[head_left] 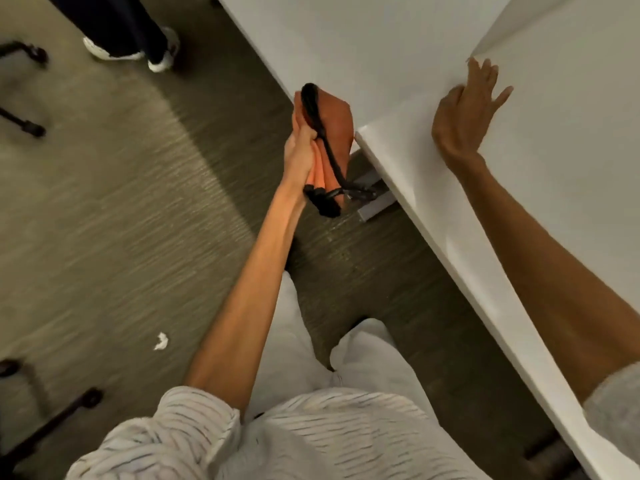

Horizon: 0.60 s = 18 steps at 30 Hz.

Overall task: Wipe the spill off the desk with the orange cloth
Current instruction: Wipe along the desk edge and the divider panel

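Note:
My left hand [300,151] is closed around the bunched orange cloth [337,124], held off the desk's corner above the carpet. A black cord [323,133] loops over the cloth and hangs down beside my wrist. My right hand [465,114] lies flat on the white desk [554,140] near its far left corner, fingers spread, holding nothing. No spill shows on the visible desk surface.
A second white desk [346,39] stands beyond, with a narrow gap between the two. A grey metal bracket [375,202] sits under the desk corner. A person's legs and shoes [138,46] stand far left. Chair bases [24,91] and a paper scrap [161,341] lie on the carpet.

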Each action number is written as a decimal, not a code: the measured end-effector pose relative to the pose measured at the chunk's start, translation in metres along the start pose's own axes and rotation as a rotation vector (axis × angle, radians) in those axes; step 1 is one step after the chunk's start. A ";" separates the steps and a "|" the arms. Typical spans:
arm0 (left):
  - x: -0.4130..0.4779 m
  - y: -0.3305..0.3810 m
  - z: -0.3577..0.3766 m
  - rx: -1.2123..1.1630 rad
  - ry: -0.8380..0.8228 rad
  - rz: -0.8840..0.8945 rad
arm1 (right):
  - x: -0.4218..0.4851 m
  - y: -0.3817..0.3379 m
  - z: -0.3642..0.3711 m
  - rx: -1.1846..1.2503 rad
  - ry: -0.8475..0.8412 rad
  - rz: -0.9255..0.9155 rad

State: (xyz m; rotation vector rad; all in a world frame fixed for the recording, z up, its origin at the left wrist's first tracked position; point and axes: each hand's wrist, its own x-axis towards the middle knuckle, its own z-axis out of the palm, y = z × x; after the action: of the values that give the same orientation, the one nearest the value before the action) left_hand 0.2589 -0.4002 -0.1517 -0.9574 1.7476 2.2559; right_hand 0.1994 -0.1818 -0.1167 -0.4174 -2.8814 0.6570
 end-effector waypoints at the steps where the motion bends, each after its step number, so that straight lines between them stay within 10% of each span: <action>1: -0.013 -0.012 -0.008 -0.037 0.039 0.011 | -0.007 0.002 -0.003 0.038 -0.031 -0.100; 9: -0.117 -0.067 0.015 -0.343 0.020 0.102 | -0.052 0.029 -0.022 0.082 -0.414 -0.638; 18: -0.142 -0.096 0.055 -0.274 0.043 0.249 | -0.050 0.051 -0.030 0.050 -0.398 -0.708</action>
State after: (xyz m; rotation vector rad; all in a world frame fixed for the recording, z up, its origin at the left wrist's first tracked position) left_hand 0.3945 -0.2812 -0.1457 -0.8810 1.6874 2.7071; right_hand 0.2653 -0.1409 -0.1175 0.7963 -3.0269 0.7225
